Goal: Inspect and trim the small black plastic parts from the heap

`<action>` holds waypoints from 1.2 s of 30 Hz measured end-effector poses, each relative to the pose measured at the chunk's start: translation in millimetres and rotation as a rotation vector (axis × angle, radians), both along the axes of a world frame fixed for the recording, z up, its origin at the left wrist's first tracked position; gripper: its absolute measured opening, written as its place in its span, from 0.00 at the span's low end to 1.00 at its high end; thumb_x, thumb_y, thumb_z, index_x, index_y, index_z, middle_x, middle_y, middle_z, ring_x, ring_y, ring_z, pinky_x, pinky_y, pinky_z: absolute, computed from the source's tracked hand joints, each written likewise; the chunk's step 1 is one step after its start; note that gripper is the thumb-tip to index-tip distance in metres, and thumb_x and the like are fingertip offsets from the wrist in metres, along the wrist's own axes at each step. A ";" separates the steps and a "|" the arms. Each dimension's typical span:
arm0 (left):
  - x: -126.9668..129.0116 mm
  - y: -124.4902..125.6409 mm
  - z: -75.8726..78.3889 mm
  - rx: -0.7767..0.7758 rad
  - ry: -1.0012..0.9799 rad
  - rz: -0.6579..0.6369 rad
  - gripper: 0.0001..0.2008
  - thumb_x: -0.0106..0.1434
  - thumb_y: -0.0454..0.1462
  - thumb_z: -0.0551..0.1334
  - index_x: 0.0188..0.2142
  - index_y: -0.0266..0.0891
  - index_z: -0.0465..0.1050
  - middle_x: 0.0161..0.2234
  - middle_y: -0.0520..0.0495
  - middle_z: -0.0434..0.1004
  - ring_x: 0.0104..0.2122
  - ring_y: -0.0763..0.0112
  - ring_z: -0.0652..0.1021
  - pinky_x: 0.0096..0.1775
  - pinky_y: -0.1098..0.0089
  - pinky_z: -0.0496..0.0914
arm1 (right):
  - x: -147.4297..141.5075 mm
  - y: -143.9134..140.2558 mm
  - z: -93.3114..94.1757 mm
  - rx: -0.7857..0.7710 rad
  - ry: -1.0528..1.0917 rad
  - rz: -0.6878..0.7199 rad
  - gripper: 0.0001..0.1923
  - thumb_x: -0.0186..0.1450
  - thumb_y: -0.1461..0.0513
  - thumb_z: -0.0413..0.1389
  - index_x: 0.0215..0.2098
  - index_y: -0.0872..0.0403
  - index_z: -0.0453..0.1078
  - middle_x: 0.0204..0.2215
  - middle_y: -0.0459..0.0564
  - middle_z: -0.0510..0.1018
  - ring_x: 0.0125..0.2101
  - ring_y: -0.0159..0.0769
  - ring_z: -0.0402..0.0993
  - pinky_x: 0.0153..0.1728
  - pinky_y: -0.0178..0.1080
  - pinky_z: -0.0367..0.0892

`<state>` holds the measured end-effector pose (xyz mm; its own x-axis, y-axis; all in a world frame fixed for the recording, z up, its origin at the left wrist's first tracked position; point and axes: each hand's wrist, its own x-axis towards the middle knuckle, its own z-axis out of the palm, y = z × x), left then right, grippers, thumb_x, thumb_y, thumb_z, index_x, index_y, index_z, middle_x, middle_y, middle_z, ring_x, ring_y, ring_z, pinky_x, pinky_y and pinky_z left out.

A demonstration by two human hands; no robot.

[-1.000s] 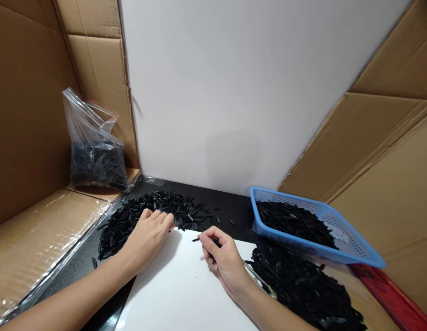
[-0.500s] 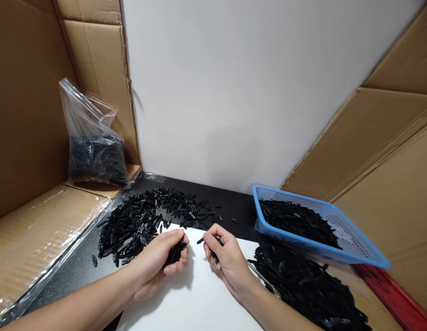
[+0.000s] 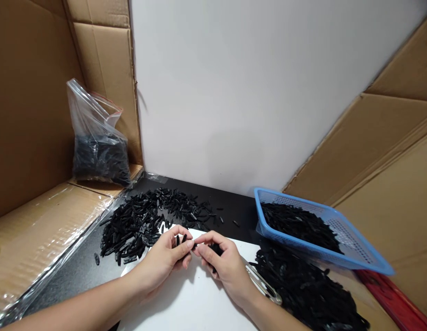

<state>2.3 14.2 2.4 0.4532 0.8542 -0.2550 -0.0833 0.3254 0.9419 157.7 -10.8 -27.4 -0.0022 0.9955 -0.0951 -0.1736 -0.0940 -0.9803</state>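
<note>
**Two hands meeting over a small black plastic piece**

The left hand (image 3: 165, 259) and the right hand (image 3: 223, 266) meet fingertip to fingertip above the white rectangular sheet (image 3: 186, 303) that covers the near part of the black tabletop (image 3: 234, 209). The left hand is curled, with several short black plastic slivers (image 3: 181, 240) gathered in its fingers; thumb and forefinger are pinched narrow at the meeting point. The right hand is likewise closed to a narrow pinch, and more black material shows inside its curled fingers. Whether one piece or two lies between the fingertips cannot be told, since the fingers hide it.

The pieces appear light, stiff and smooth, so a single one is judged easy to drop and best taken across its short width, near one end, with the fingertip pads. A gathered handful is likely to shift and spill if the fingers loosen.

Behind the left hand lies a loose heap of the same black pieces (image 3: 137, 220). To the right, a blue perforated plastic basket (image 3: 354, 262) holds more, resting on a second dark heap (image 3: 303, 289). A slim metal tool (image 3: 265, 285) lies just beside the right wrist. A clear plastic bag of black parts (image 3: 98, 142) stands on the taped brown cardboard (image 3: 44, 225) at left.
</note>
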 end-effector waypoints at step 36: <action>-2.8 4.4 6.0 -0.045 0.015 -0.022 0.12 0.54 0.40 0.68 0.31 0.36 0.70 0.26 0.53 0.73 0.22 0.81 0.64 0.25 0.76 0.52 | 6.3 -0.6 -9.3 0.116 -0.086 -0.082 0.13 0.57 0.53 0.63 0.35 0.53 0.75 0.18 0.39 0.67 0.15 0.23 0.53 0.12 0.27 0.51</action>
<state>-0.4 18.7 8.4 0.4671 0.8316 -0.3004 -0.0614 0.3694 0.9272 164.0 -11.3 -36.7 0.0830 0.9963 0.0239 -0.0910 0.0315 -0.9954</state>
